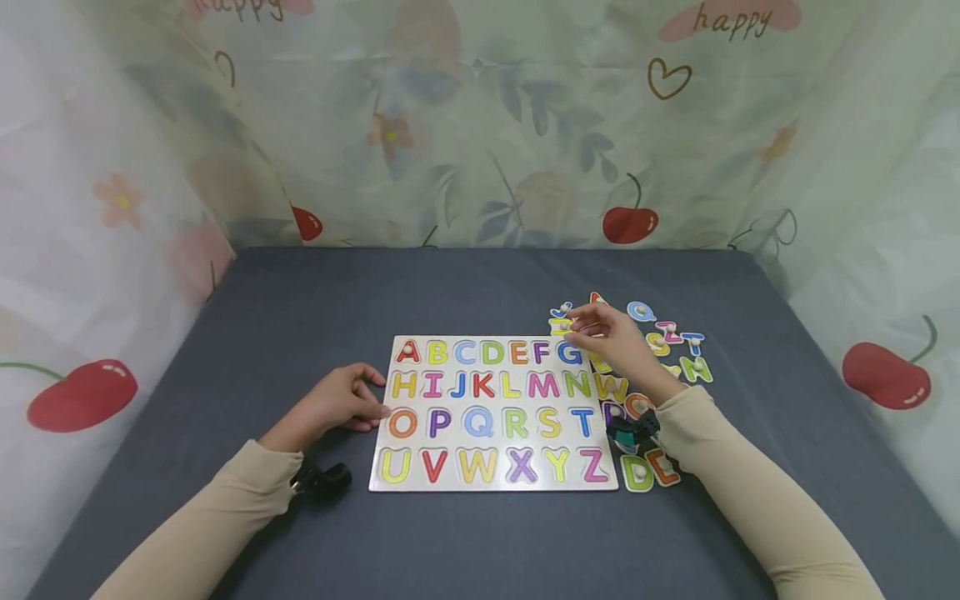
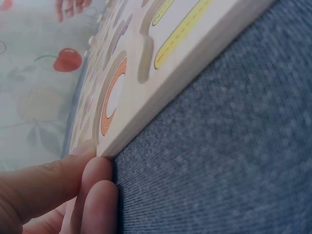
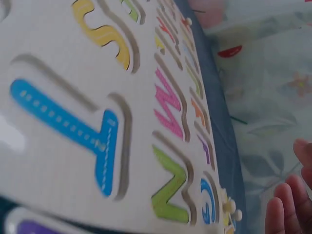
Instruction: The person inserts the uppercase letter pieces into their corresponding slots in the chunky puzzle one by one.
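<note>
A pale alphabet puzzle board (image 1: pixel 453 406) lies on the table, with letter-shaped recesses from A to Z in several rows. My left hand (image 1: pixel 347 398) holds the board's left edge near the O recess; the left wrist view shows the thumb (image 2: pixel 53 180) and curled fingers at that edge. Above the board's upper right corner, by the G recess, hovers my right hand (image 1: pixel 615 337) with its fingers extended. Nothing shows between those fingers in the right wrist view. Just past their tips lie a blue J piece (image 1: pixel 561 309) and a yellow piece (image 1: pixel 560 327).
Loose knobbed letter pieces lie right of the board, among them a Q (image 1: pixel 641 312), an N (image 1: pixel 697 370), a W (image 1: pixel 611 387) and a D (image 1: pixel 637 473). Some are partly hidden under the right arm. A dark cloth (image 1: pixel 360 292) covers the table; a patterned curtain (image 1: pixel 480 125) surrounds it.
</note>
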`<state>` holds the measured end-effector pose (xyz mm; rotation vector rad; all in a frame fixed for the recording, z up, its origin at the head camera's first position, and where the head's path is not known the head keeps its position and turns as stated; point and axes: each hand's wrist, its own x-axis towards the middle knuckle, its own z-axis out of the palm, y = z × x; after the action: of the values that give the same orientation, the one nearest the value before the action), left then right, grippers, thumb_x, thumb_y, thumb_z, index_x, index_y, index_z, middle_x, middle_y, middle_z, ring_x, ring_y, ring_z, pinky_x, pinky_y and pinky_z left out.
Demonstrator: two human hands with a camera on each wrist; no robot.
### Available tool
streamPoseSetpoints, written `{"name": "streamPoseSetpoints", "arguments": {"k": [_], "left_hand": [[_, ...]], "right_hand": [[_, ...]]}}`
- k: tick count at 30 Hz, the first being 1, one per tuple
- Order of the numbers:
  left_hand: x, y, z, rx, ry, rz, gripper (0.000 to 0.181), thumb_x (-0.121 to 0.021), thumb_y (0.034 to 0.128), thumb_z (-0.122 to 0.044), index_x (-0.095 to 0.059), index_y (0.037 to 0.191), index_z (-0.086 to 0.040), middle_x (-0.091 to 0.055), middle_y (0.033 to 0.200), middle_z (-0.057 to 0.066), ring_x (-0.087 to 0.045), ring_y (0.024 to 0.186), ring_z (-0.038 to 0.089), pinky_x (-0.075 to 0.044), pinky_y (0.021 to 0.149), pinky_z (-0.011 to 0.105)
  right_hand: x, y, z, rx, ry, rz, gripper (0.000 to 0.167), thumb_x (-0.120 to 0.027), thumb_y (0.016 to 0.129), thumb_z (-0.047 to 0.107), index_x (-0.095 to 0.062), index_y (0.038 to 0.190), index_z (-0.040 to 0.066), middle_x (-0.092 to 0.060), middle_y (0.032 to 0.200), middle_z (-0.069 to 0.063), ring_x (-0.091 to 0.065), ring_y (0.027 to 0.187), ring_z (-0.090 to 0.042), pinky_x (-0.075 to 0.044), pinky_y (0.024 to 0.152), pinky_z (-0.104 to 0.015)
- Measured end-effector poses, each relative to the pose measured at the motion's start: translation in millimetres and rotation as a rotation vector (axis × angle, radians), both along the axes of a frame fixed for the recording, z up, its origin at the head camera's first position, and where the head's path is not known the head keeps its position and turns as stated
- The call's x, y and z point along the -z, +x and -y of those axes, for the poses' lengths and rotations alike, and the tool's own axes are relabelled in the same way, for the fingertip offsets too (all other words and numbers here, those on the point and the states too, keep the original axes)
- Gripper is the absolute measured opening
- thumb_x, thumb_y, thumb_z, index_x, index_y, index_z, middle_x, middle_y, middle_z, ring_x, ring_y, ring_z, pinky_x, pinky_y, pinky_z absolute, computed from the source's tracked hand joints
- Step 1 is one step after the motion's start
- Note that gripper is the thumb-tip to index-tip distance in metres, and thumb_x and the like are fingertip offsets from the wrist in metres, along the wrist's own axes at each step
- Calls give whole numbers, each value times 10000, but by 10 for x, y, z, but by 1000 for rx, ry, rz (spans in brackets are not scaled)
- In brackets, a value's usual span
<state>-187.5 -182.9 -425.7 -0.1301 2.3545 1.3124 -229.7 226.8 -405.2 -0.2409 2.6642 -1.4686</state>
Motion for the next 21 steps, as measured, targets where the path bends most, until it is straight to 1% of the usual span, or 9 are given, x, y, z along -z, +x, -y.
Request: {"name": "streamPoseSetpoints", "arguments": {"k": [5,9,14,21], "left_hand": [[-19,-6,14,12,5,0,536,-810,771,-64,-496,1199,3,-594,769,88,-625,594,122,-559,543,270],[-26,-6,18,15,7,9,536,-809,775,-71,-492,1202,-1,-590,774,87,-626,601,124,-559,546,269],[-12,-1,16,15,-4,8,538,-813,776,-94,-497,1203,-8,-590,779,86,-624,603,128,-560,549,273],[-4,1,10,16,-2,1,534,-812,776,-87,-499,1201,-5,-590,776,86,-625,600,127,-563,552,276]], "right_hand": [[62,61,-244,58,24,21,510,-692,893,375,-554,1290,84,-592,1128,-97,-605,988,-227,-527,790,-286],[112,91,-369,84,60,27,497,-667,913,373,-549,1296,79,-582,1127,-107,-600,988,-236,-519,793,-297],[138,101,-469,78,126,40,480,-669,916,351,-562,1285,63,-609,1133,-140,-603,991,-274,-508,756,-288],[149,77,-529,43,192,79,419,-704,896,292,-615,1238,68,-638,1086,-128,-595,921,-248,-500,725,-273]]}}
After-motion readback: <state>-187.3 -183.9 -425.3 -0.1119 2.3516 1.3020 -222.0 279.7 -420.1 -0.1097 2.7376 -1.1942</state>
